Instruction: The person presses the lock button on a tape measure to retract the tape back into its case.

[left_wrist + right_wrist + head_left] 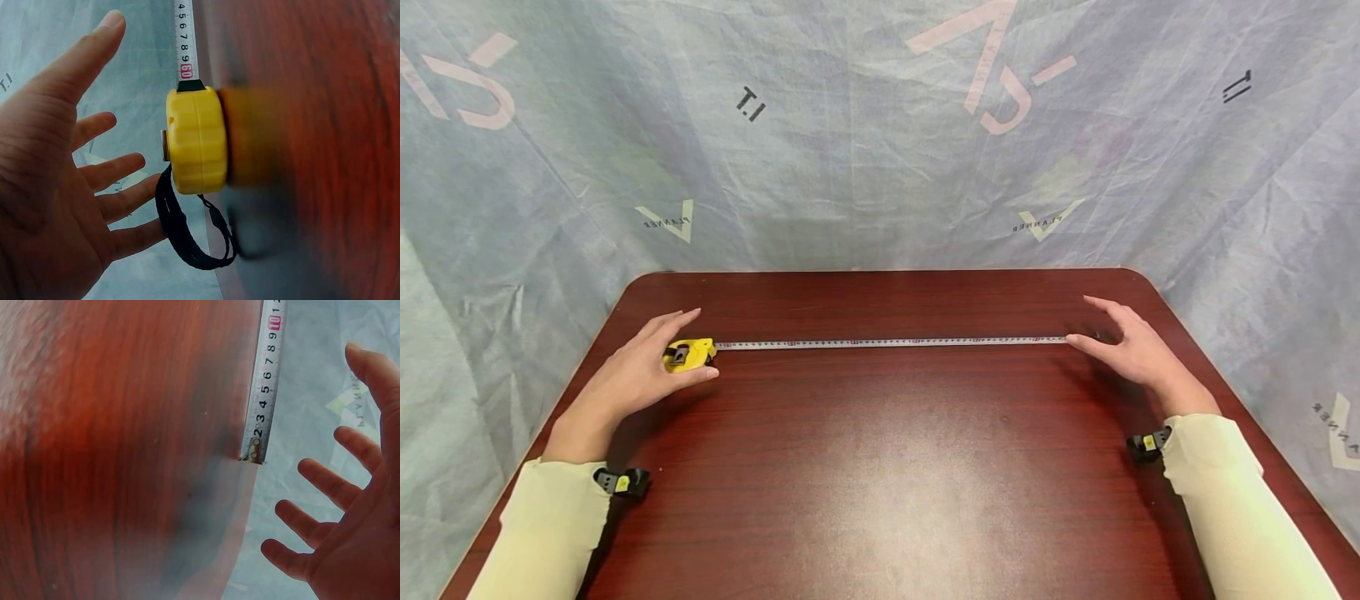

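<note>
A yellow tape measure (pixel 697 354) lies on the left part of the table, its blade (pixel 880 342) drawn out straight to the right. In the left wrist view the yellow case (pixel 197 140) stands on the tabletop with a black wrist strap (pixel 181 234) looped from it, and the blade shows 60 at its mouth. My left hand (pixel 636 367) is spread around the case without gripping it. Near the blade's far end my right hand (pixel 1138 354) hovers with fingers apart, holding nothing. The metal end hook (pixel 253 452) appears free of the fingers in the right wrist view.
The dark red wooden table (pixel 880 467) has rounded back corners. A grey-blue cloth (pixel 850 167) with printed letters hangs behind it and at both sides. Each wrist wears a strapped black camera, one at the left cuff (pixel 625 482) and one at the right (pixel 1145 446).
</note>
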`<state>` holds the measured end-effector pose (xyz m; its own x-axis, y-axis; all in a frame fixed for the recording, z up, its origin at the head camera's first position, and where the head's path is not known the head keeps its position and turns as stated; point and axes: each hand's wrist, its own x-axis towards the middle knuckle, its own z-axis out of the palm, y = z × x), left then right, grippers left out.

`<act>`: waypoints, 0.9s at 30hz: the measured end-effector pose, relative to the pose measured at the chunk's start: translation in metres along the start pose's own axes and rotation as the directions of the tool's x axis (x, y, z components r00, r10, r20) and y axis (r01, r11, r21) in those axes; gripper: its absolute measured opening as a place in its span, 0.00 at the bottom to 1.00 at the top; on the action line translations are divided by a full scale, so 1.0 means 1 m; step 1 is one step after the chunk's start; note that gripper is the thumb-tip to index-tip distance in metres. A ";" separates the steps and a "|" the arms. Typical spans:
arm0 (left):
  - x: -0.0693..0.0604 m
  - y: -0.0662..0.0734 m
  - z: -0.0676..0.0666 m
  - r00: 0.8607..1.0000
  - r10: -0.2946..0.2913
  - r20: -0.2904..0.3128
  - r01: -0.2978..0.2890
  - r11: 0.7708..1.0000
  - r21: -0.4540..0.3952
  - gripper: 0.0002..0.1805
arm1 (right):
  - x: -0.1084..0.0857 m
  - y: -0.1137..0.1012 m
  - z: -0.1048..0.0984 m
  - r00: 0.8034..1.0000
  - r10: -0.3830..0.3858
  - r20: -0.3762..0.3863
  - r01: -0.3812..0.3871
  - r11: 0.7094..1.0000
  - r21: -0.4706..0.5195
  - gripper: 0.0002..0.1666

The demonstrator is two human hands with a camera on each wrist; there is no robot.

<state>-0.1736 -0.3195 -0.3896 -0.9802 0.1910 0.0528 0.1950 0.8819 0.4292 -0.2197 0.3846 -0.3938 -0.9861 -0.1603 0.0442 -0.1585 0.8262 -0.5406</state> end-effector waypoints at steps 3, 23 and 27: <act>0.000 0.000 0.000 1.000 -0.010 0.010 0.010 1.000 0.002 0.59 | 0.000 0.003 0.000 1.000 0.005 0.008 -0.005 1.000 0.000 0.52; 0.000 -0.002 0.002 0.999 -0.023 0.050 0.024 1.000 -0.008 0.62 | -0.004 0.020 0.006 0.998 0.015 0.055 -0.017 0.999 0.036 0.48; 0.001 -0.004 0.003 0.999 -0.021 0.050 0.022 1.000 -0.009 0.62 | -0.006 0.020 0.007 0.999 0.016 0.043 -0.018 0.999 0.031 0.47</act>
<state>-0.1752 -0.3212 -0.3940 -0.9810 0.1939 -0.0019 0.1735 0.8821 0.4379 -0.2170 0.3978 -0.4110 -0.9855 -0.1697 -0.0009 -0.1393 0.8116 -0.5673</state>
